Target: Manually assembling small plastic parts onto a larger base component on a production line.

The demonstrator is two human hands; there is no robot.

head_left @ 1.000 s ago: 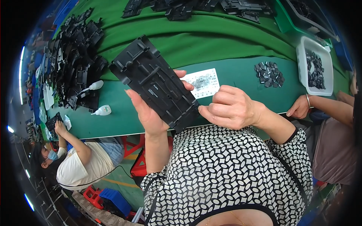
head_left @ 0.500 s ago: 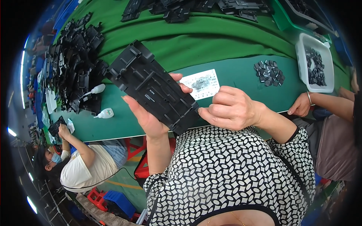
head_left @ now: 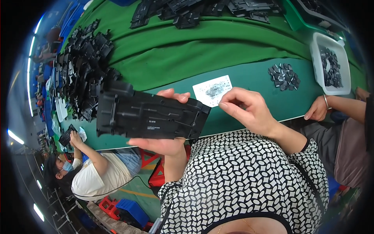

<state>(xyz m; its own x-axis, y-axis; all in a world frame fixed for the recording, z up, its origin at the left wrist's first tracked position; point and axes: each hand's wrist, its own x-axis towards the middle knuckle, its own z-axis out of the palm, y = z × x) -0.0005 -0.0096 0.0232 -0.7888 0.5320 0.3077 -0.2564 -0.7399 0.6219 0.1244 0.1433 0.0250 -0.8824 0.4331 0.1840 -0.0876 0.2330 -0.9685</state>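
My left hand point(head_left: 165, 146) holds a long black moulded plastic part point(head_left: 156, 117) from beneath. Its thumb lies along the near edge, and fingertips show over the far edge. The part is nearly level, with ribs, clips and small pale print on the side facing up. Just off its right end is my right hand point(head_left: 253, 113), thumb and forefinger pinched together; whatever may be between them is too small to make out. Behind these fingertips lies a white card point(head_left: 200, 91) with a dark smudged patch, on the green table point(head_left: 249, 80).
A heap of black plastic parts point(head_left: 80, 70) stands at the left, and more parts point(head_left: 187, 13) lie at the back on green cloth point(head_left: 156, 50). Small black pieces point(head_left: 283, 77) lie at right beside a white bin point(head_left: 317, 64). Co-workers sit on both sides.
The black plastic part has turned from a steep diagonal to nearly level, its far end swinging down to the left. My right hand has come off its right end and moved slightly right.
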